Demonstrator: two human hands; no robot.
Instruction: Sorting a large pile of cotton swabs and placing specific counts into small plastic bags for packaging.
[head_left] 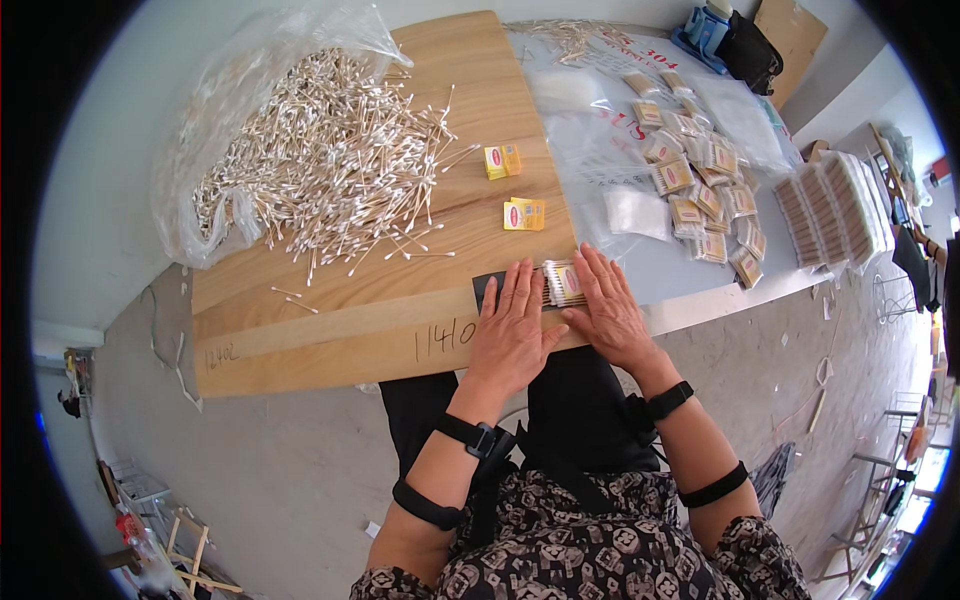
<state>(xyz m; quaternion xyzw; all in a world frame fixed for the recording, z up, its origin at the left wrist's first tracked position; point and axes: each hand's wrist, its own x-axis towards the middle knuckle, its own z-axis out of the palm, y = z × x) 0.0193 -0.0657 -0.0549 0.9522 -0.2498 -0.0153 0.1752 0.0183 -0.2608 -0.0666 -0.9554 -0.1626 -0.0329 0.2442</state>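
Observation:
A row of cotton swabs with a small yellow card lies near the front edge of the wooden board. My left hand rests flat at its left side, fingers stretched out, partly over a dark flat piece. On the other side my right hand also lies flat, its fingers stretched out along the swabs. The hands hide part of the row. Beyond them are two small groups of yellow cards, a nearer one and a farther one.
A large heap of loose cotton swabs spills from a clear plastic bag at left. Several small swab packs and clear bags cover the grey surface at right. Stacked bundles stand at its far right edge.

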